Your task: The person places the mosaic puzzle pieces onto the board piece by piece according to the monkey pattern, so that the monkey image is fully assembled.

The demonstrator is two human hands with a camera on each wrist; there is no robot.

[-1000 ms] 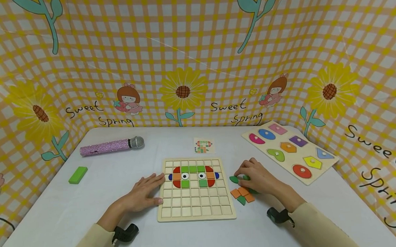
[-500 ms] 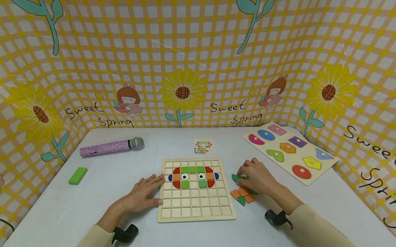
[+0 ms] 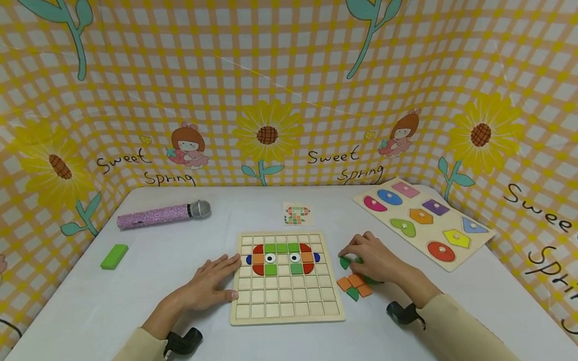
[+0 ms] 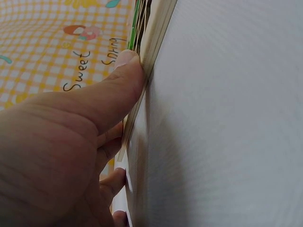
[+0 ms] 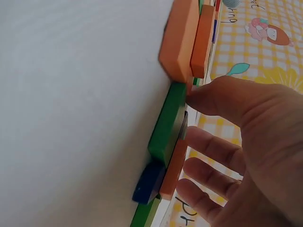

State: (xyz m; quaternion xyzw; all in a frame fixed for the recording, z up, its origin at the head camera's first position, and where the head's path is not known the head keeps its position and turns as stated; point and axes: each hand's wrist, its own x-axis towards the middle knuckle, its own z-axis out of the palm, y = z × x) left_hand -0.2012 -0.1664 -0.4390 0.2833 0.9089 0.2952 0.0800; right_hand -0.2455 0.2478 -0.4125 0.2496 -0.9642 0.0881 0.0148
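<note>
My left hand [image 3: 207,283] rests flat with its fingers at the left edge of a wooden grid board [image 3: 285,309]. Its thumb presses against the board's side in the left wrist view. Red, orange, green and blue tiles with two eye tiles form a face in the upper rows. Beyond the board's right edge, my right hand [image 3: 372,256] pinches a green quarter-round tile [image 3: 344,263] between thumb and index finger. Orange tiles [image 3: 355,280] and another green tile [image 3: 353,293] lie below it. Close by in the right wrist view are a green block [image 5: 168,125] and a blue block [image 5: 147,183].
A small pattern card [image 3: 298,214] lies behind the board. At the back right is a knobbed shape puzzle [image 3: 421,223]. A glittery pink microphone [image 3: 157,216] and a green block [image 3: 114,256] lie on the left. Patterned cloth [image 3: 265,68] walls the table in.
The green tile under my right fingertips has turned and shifted slightly. My right hand has moved only a little over the loose tiles. My left hand has stayed at the board.
</note>
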